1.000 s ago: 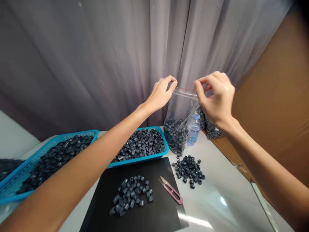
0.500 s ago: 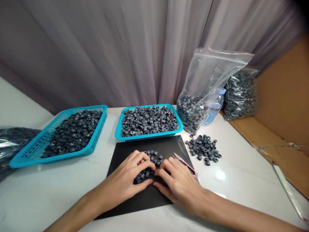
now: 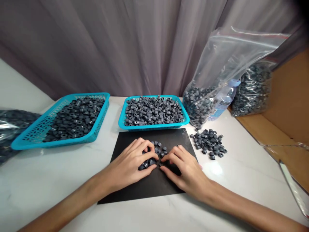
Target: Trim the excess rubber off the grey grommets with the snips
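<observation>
Both hands rest on a black mat (image 3: 135,190) on the white table. My left hand (image 3: 131,164) curls its fingers around a small heap of dark grey rings (image 3: 154,151). My right hand (image 3: 185,167) lies opposite it, fingers bent, fingertips touching the same heap. The two hands cup the rings between them. The pink snips seen earlier are hidden under my right hand.
Two blue baskets (image 3: 101,125) (image 3: 183,120) full of dark rings stand behind the mat. A loose pile of rings (image 3: 210,145) lies to the right. A clear zip bag (image 3: 217,77) with rings, a water bottle (image 3: 223,100) and another filled bag (image 3: 253,90) stand at back right by a cardboard box (image 3: 285,122).
A second ago both hands pinched the top of the clear bag. They let it go, came down to the mat and gathered the heap of rings; the view tilted down.
</observation>
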{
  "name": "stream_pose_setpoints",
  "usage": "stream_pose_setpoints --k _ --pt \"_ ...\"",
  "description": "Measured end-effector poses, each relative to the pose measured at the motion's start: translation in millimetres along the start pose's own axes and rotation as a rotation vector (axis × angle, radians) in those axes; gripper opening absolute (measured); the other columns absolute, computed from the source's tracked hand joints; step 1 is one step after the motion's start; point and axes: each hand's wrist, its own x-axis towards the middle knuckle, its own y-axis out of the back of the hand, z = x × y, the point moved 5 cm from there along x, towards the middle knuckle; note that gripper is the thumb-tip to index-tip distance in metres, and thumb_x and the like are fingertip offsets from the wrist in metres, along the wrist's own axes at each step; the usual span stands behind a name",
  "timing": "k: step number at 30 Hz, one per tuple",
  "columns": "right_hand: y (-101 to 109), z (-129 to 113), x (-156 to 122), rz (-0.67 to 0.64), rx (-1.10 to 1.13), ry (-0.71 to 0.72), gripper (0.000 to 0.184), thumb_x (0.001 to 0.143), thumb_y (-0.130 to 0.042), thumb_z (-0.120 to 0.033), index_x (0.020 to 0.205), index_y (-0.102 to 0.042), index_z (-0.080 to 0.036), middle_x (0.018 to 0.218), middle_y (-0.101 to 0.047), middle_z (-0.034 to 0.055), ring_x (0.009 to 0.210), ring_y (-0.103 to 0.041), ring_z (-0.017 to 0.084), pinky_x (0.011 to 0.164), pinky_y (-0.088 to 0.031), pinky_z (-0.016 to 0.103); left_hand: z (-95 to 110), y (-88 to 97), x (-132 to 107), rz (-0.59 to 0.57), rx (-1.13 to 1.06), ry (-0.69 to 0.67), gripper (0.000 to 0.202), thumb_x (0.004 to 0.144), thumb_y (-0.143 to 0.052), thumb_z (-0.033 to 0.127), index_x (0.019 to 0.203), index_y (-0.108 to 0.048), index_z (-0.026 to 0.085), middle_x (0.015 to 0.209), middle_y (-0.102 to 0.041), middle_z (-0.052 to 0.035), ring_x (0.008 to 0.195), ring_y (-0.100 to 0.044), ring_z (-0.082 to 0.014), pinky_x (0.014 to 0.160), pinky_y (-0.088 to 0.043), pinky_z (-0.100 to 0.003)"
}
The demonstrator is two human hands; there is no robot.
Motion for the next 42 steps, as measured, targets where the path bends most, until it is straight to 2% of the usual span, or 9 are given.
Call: stream_pose_setpoints --k 9,14,18,22,25,29,33,38,42 --pt "16.1 17.5 -4.3 0.047 0.067 -0.052 0.022 0.090 -0.064 -0.020 0.110 -0.055 -0.020 0.099 -0.059 0.0065 0.092 -0.055 0.022 0.079 -0.049 0.038 4.0 -2.0 2.1 0.069 -0.011 -0.035 0.012 0.098 -0.057 0.022 0.104 -0.068 0.023 0.111 -0.060 -0.0060 0.108 -0.053 -0.0229 0.097 -0.043 -0.040" --pt "17.2 15.9 -2.4 0.022 0.061 -0.034 0.020 0.089 -0.058 -0.014 0.109 -0.055 -0.020 0.101 -0.061 0.0075 0.091 -0.054 0.022 0.079 -0.048 0.039 8.6 -1.5 2.9 0.035 -0.032 -0.038 0.011 0.096 -0.061 0.027 0.104 -0.068 0.024 0.112 -0.061 -0.0059 0.105 -0.053 -0.0234 0.095 -0.044 -0.041" --pt "16.7 15.7 -0.5 -0.030 0.035 0.006 0.022 0.090 -0.051 -0.008 0.108 -0.057 -0.020 0.105 -0.064 0.0088 0.093 -0.055 0.024 0.081 -0.049 0.041 11.4 8.3 5.9 0.059 -0.032 -0.021 0.013 0.093 -0.064 0.029 0.104 -0.068 0.025 0.112 -0.062 -0.0060 0.106 -0.054 -0.0249 0.096 -0.044 -0.042" --pt "14.0 17.3 -0.4 -0.072 0.002 0.015 0.022 0.092 -0.051 -0.010 0.111 -0.058 -0.020 0.106 -0.065 0.0095 0.095 -0.057 0.025 0.083 -0.050 0.043 10.8 13.4 13.1 0.093 -0.034 0.021 0.011 0.095 -0.060 0.024 0.103 -0.067 0.025 0.110 -0.063 -0.0054 0.104 -0.054 -0.0237 0.095 -0.044 -0.041" --pt "14.4 17.1 -1.5 -0.062 0.030 0.004 0.019 0.093 -0.053 -0.011 0.109 -0.058 -0.020 0.102 -0.065 0.0086 0.094 -0.057 0.024 0.082 -0.050 0.042 7.9 10.4 18.6 0.123 -0.014 0.055 0.013 0.097 -0.057 0.021 0.105 -0.067 0.024 0.108 -0.063 -0.0049 0.103 -0.055 -0.0228 0.094 -0.043 -0.040" --pt "18.2 16.5 -3.1 -0.068 0.026 -0.038 0.011 0.095 -0.053 -0.012 0.102 -0.057 -0.020 0.097 -0.065 0.0077 0.091 -0.056 0.024 0.079 -0.050 0.040 5.4 2.1 22.5 0.083 0.003 0.045 0.011 0.097 -0.061 0.025 0.105 -0.068 0.024 0.109 -0.064 -0.0033 0.104 -0.055 -0.0223 0.093 -0.041 -0.039" --pt "24.1 18.8 -3.1 -0.117 -0.041 -0.062 0.008 0.096 -0.054 -0.014 0.095 -0.057 -0.021 0.093 -0.063 0.0074 0.088 -0.054 0.024 0.075 -0.049 0.040 4.6 0.8 22.2 0.084 -0.003 0.017 0.012 0.101 -0.057 0.024 0.099 -0.069 0.023 0.107 -0.065 -0.0020 0.101 -0.055 -0.0205 0.089 -0.039 -0.037" --pt "33.2 25.1 -2.0 -0.167 -0.039 -0.034 0.009 0.098 -0.054 -0.013 0.099 -0.058 -0.021 0.100 -0.063 0.0081 0.095 -0.053 0.024 0.083 -0.050 0.042 6.1 -1.2 22.0 0.093 -0.026 0.001 0.011 0.101 -0.056 0.022 0.100 -0.067 0.022 0.106 -0.067 -0.0017 0.100 -0.057 -0.0197 0.088 -0.039 -0.036" --pt "37.3 34.1 -2.1 -0.158 0.008 -0.033 0.004 0.099 -0.057 -0.017 0.098 -0.057 -0.021 0.096 -0.064 0.0057 0.094 -0.051 0.023 0.085 -0.047 0.041 5.1 -3.7 21.3 0.132 0.001 0.038 0.012 0.097 -0.063 0.030 0.106 -0.067 0.022 0.107 -0.068 -0.0034 0.101 -0.057 -0.0218 0.089 -0.040 -0.038"
